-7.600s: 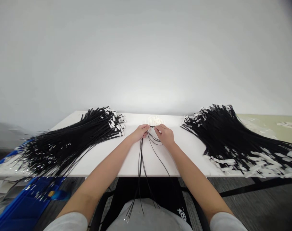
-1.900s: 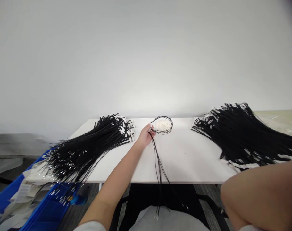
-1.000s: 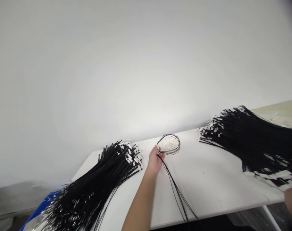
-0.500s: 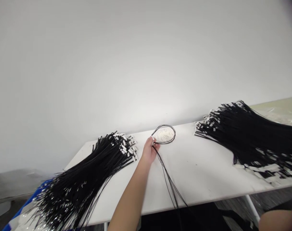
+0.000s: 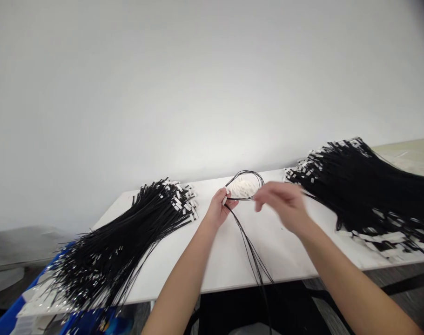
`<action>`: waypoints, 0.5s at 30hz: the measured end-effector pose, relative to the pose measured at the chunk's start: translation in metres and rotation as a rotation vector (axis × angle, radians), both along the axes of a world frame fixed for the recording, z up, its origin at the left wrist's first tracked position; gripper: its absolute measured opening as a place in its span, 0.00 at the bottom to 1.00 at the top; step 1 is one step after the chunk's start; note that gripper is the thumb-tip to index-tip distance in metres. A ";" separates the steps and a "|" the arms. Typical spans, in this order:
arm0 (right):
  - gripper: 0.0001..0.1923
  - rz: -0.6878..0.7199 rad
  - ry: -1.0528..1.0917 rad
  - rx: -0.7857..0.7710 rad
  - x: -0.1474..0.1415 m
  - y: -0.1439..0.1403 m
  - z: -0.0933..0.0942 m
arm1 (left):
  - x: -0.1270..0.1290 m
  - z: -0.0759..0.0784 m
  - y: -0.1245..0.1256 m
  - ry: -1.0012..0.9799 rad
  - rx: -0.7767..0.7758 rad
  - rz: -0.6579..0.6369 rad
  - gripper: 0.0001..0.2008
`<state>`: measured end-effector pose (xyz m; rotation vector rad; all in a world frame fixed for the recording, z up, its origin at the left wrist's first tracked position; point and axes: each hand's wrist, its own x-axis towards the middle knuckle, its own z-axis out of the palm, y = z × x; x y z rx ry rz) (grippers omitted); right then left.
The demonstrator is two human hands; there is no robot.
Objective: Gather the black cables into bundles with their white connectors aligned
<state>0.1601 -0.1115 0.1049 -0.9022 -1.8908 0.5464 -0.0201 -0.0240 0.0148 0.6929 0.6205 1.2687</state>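
Observation:
My left hand is closed on several thin black cables near the middle of the table. Above the fingers the cables bend into a loop, and their loose ends trail down over the table's front edge. Small white pieces show at the fingertips. Behind the loop lies a heap of small white pieces. My right hand hangs just right of the loop, its fingers bent and smeared by motion. Whether it holds anything I cannot make out.
A big bundle of black cables with white ends covers the left of the white table. A second bundle lies at the right. Under the left bundle's ends is something blue. A pale wall rises behind.
My right hand has come in from the lower right up to the cable loop. My left hand keeps its hold on the cables. The view has shifted slightly.

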 end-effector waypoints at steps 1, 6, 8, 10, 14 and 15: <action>0.14 0.048 -0.054 -0.035 -0.009 0.009 -0.009 | 0.000 0.001 0.000 -0.001 0.012 -0.007 0.11; 0.16 -0.047 -0.170 -0.207 -0.042 0.048 -0.076 | 0.001 0.004 -0.001 0.025 -0.012 -0.001 0.12; 0.17 0.008 -0.087 -0.343 -0.047 0.051 -0.095 | 0.001 0.004 -0.002 0.052 -0.042 0.009 0.12; 0.15 0.045 -0.020 -0.434 -0.049 0.050 -0.104 | 0.001 0.004 -0.003 0.074 -0.066 0.007 0.12; 0.12 0.051 -0.008 -0.333 -0.051 0.045 -0.106 | 0.000 0.004 -0.003 0.158 -0.097 -0.030 0.12; 0.12 0.053 -0.020 -0.284 -0.051 0.045 -0.106 | 0.000 0.003 -0.002 0.184 -0.103 -0.035 0.12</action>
